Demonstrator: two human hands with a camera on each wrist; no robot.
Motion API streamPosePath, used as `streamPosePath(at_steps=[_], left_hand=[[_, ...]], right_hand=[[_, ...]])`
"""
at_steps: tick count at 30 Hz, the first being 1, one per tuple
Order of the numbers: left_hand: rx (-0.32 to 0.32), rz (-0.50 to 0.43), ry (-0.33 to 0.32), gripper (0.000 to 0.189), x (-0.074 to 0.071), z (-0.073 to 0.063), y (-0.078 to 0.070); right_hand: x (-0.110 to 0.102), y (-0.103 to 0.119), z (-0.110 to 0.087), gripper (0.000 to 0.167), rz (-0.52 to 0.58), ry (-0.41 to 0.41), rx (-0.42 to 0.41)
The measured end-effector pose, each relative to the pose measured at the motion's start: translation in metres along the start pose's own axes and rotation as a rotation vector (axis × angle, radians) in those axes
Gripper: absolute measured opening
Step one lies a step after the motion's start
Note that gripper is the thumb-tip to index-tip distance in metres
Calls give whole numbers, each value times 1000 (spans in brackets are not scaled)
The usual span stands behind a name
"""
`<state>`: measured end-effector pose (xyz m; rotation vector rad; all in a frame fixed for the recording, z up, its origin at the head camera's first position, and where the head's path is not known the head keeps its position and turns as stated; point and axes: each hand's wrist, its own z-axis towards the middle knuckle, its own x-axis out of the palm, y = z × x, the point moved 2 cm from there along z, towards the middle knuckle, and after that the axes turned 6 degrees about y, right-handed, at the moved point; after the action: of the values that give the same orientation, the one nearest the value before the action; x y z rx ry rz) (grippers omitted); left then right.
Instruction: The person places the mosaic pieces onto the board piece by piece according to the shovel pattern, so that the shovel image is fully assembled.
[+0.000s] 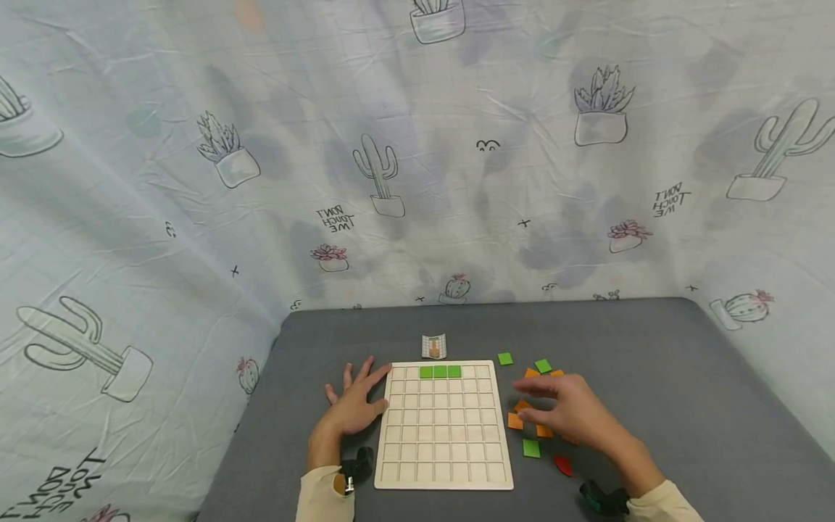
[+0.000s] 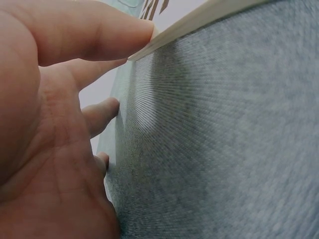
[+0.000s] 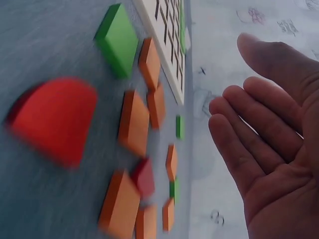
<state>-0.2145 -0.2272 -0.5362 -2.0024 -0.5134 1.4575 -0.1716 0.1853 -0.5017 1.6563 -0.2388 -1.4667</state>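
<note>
With outspread fingers, my left hand [image 1: 354, 407] is touching the left edge of the gridded wooden board [image 1: 442, 433]. My right hand [image 1: 577, 412] is hovering over loose orange tiles [image 1: 515, 421], holding nothing, its thumb and fingers standing wide apart.

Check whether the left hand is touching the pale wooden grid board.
Touching. The left wrist view shows it: the left hand has its thumb tip against the side edge of the board, with no gap between them.
</note>
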Motion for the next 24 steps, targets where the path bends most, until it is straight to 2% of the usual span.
streamPosePath(at_steps=[9, 13, 18, 24], left_hand=[[4, 3, 1, 71, -1, 0, 0], [3, -1, 3, 71, -1, -1, 1], [5, 2, 3, 72, -1, -1, 2], [5, -2, 5, 72, 0, 0, 2]], right_hand=[[-15, -9, -44, 46, -4, -53, 125], [-17, -16, -61, 45, -2, -101, 147], [-18, -23, -76, 43, -31, -186, 189], [-18, -28, -90, 42, -41, -214, 270]])
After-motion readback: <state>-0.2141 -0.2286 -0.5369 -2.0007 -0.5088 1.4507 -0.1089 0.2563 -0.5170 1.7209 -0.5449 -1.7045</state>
